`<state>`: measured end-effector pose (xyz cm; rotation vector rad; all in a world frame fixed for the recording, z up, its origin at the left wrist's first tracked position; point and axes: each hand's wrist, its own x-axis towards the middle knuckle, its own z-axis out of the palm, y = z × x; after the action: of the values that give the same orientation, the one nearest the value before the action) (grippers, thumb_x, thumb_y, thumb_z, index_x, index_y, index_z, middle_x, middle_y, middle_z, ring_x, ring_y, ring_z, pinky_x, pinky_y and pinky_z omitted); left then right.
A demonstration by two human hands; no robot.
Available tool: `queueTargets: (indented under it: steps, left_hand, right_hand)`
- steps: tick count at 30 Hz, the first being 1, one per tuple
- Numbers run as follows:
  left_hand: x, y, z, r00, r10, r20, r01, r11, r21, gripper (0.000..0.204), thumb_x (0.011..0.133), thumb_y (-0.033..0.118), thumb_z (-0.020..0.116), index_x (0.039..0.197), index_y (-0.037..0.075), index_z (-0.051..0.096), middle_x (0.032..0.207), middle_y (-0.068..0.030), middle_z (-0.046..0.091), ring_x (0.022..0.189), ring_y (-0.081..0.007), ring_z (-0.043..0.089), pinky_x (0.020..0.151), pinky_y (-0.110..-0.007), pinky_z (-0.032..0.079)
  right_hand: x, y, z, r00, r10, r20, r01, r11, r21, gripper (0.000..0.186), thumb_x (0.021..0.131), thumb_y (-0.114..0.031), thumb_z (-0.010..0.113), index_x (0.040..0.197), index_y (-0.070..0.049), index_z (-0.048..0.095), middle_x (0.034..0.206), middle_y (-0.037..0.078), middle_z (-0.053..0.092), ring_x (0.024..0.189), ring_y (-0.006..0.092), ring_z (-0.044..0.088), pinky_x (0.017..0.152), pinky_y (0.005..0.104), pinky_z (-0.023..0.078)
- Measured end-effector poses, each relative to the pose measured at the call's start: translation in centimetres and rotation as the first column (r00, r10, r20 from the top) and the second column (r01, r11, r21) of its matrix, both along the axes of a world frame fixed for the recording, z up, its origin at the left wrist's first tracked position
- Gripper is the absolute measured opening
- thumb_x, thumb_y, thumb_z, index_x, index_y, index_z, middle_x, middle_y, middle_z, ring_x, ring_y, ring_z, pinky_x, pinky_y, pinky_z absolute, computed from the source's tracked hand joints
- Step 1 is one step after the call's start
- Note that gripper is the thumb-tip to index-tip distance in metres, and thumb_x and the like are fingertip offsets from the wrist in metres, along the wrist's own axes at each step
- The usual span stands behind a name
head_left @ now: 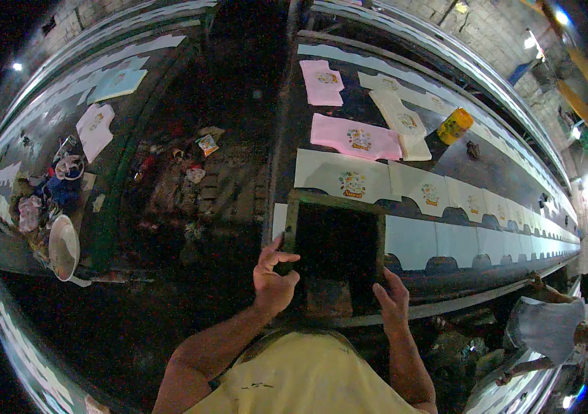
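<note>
A dark rectangular screen-printing frame with a wooden border lies over the near end of the long table, in front of me. Its inside looks black. My left hand is closed on the frame's left side, near the lower corner, with some fingers lifted. At the right side, my right hand grips the border between thumb and fingers. Just beyond the frame lies a white fabric piece with a colourful print. To the frame's right runs a row of plain pale-blue fabric pieces.
Printed pink pieces, a cream piece and a yellow container rest farther along the table. On the left table are a white basin and a pile of cloths. Another person stands at the right.
</note>
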<state>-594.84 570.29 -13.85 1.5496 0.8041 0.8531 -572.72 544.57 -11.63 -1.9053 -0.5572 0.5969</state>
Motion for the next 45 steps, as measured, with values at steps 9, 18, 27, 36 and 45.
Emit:
queueTargets:
  steps: [9, 18, 27, 36, 45]
  left_hand:
    - [0.2, 0.5, -0.4, 1.000, 0.016, -0.006, -0.016, 0.993, -0.115, 0.037, 0.074, -0.011, 0.078, 0.105, 0.008, 0.084, 0.172, -0.0260, 0.057, 0.162, -0.0372, 0.053, 0.134, -0.047, 0.039]
    - [-0.3, 1.3, -2.1, 0.995, -0.043, 0.091, 0.045, 0.999, -0.017, 0.034, 0.073, -0.003, 0.081, 0.106, 0.004, 0.084, 0.156, -0.0244, 0.070, 0.160, -0.0386, 0.054, 0.133, -0.049, 0.040]
    - [-0.6, 1.6, -1.4, 0.997, -0.064, -0.040, 0.063, 0.998, -0.026, 0.034, 0.075, -0.001, 0.080, 0.109, 0.001, 0.083, 0.163, -0.0278, 0.065, 0.162, -0.0401, 0.052, 0.134, -0.053, 0.038]
    - [-0.4, 0.4, -0.6, 0.995, -0.045, -0.084, 0.049, 0.998, 0.049, 0.034, 0.081, 0.001, 0.079, 0.114, 0.008, 0.085, 0.168, -0.0313, 0.058, 0.162, -0.0430, 0.051, 0.133, -0.053, 0.040]
    - [0.0, 0.1, -2.5, 0.994, -0.044, 0.104, 0.048, 0.998, -0.035, 0.031, 0.088, -0.007, 0.076, 0.114, 0.008, 0.084, 0.172, -0.0302, 0.054, 0.164, -0.0400, 0.049, 0.134, -0.051, 0.037]
  right_hand:
    - [-3.7, 2.3, 5.2, 0.635, 0.325, 0.700, -0.200, 0.945, -0.257, 0.058, 0.098, -0.014, 0.084, 0.153, -0.006, 0.070, 0.156, 0.015, 0.067, 0.143, 0.0378, 0.064, 0.122, 0.0508, 0.052]
    - [-6.1, 4.7, 6.2, 0.350, 0.631, 0.692, -0.506, 0.749, -0.427, 0.058, 0.083, -0.008, 0.082, 0.140, -0.010, 0.076, 0.147, 0.011, 0.070, 0.140, 0.0353, 0.065, 0.119, 0.0523, 0.054]
    - [-5.3, 7.0, 7.4, 0.436, 0.530, 0.727, -0.517, 0.809, -0.279, 0.053, 0.082, -0.004, 0.077, 0.135, -0.009, 0.080, 0.135, 0.009, 0.077, 0.126, 0.0333, 0.073, 0.111, 0.0517, 0.060]
    - [-5.2, 8.0, 9.3, 0.311, 0.696, 0.647, -0.565, 0.683, -0.462, 0.045, 0.088, -0.006, 0.073, 0.133, -0.007, 0.080, 0.126, 0.013, 0.077, 0.122, 0.0353, 0.073, 0.108, 0.0521, 0.059]
    - [3.6, 14.6, 8.9, 0.379, 0.802, 0.462, -0.635, 0.588, -0.501, 0.038, 0.093, 0.002, 0.069, 0.129, -0.004, 0.078, 0.124, 0.018, 0.077, 0.120, 0.0433, 0.073, 0.108, 0.0516, 0.059]
